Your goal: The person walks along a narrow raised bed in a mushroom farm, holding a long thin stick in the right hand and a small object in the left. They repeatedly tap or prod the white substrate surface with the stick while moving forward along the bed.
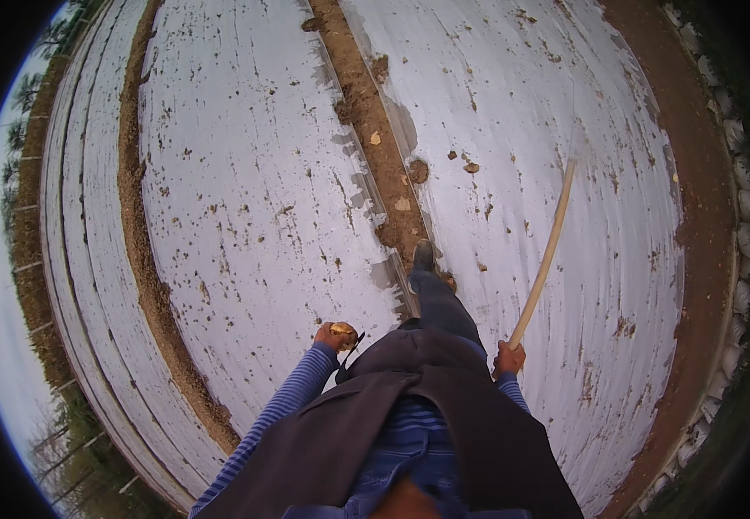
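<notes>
My right hand [510, 359] grips the lower end of a long wooden pole [547, 253], which slants up and forward over the right-hand sheet of pale plastic film [517, 117]. At its far end a thin, faint, line-like part runs on; what it is, I cannot tell. My left hand [336, 336] is closed around a brownish-yellow, rounded object [343, 329], whose kind I cannot make out. A dark strap-like piece hangs beside that hand, near my dark vest.
A narrow soil furrow [375, 130] with clods and dry leaves runs ahead between two film-covered beds; my boot [423, 255] is on it. Another soil strip [133, 194] lies left. Along the right edge, bare earth [706, 214] borders a row of pale bags [747, 240].
</notes>
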Action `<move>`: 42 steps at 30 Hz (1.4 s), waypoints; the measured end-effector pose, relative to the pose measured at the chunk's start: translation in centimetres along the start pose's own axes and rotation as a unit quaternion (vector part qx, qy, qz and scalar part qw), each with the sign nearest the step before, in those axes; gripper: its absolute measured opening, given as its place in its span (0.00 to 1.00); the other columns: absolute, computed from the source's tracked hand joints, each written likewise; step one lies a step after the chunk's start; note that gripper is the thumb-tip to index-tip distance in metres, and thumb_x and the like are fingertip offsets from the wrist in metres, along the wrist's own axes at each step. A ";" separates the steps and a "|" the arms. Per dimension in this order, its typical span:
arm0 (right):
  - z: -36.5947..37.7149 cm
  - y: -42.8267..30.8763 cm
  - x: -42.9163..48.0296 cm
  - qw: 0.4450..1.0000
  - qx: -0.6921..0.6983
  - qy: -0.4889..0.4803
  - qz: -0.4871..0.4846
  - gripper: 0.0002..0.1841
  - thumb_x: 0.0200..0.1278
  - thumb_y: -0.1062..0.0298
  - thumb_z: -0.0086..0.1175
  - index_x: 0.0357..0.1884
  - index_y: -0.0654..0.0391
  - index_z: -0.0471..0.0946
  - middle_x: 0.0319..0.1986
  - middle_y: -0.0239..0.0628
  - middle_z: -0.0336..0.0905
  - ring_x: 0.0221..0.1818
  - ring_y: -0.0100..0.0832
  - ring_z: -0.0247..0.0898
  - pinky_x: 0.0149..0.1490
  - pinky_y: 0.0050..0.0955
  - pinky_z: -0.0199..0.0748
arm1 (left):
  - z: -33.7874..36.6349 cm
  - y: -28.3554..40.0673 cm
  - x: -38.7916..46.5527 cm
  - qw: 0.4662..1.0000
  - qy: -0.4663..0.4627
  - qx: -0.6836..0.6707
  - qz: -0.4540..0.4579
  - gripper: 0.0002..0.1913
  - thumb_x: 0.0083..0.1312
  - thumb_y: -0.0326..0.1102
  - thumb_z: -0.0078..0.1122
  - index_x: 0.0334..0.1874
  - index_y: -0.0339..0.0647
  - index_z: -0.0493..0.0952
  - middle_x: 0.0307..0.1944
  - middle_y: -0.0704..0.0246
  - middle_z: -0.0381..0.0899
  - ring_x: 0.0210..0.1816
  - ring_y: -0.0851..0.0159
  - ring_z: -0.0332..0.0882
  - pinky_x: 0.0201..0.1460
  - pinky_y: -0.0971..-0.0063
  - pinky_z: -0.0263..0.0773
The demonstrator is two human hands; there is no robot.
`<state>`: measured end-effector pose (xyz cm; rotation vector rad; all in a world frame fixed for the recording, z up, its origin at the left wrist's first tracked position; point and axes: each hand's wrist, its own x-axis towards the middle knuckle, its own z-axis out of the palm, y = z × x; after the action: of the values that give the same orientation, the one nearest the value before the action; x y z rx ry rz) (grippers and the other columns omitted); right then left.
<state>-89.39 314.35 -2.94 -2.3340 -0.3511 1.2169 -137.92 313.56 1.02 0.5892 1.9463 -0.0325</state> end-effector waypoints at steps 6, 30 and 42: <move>3.4 -5.4 0.0 0.997 -0.039 -0.071 0.020 0.10 0.47 0.70 0.59 0.24 0.62 0.69 0.13 0.34 0.67 0.10 0.27 0.63 0.15 0.30 0.62 | -1.2 -0.2 1.3 0.999 -0.003 -0.031 -0.017 0.48 0.40 0.44 0.75 0.65 0.30 0.63 0.43 0.53 0.80 0.34 0.59 0.83 0.31 0.69 0.81; 5.6 -3.9 1.2 0.919 -0.362 -0.126 -0.094 0.25 0.49 0.46 0.60 0.33 0.63 0.82 0.32 0.55 0.81 0.38 0.51 0.79 0.45 0.46 0.75 | -0.6 -12.4 9.7 0.984 0.090 0.147 0.053 0.24 0.53 0.54 0.64 0.44 0.43 0.77 0.39 0.51 0.81 0.44 0.46 0.79 0.46 0.56 0.74; 10.3 -4.3 3.9 0.903 -0.326 -0.183 -0.213 0.25 0.55 0.46 0.58 0.31 0.65 0.80 0.29 0.56 0.80 0.35 0.55 0.77 0.42 0.49 0.75 | -12.0 7.7 9.2 0.985 0.095 0.117 0.081 0.31 0.44 0.47 0.66 0.47 0.32 0.74 0.42 0.50 0.80 0.44 0.51 0.80 0.48 0.63 0.75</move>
<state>-95.63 322.75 -8.41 -2.3094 -1.5184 1.4510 -147.90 327.20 0.28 0.9343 2.0869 -0.1086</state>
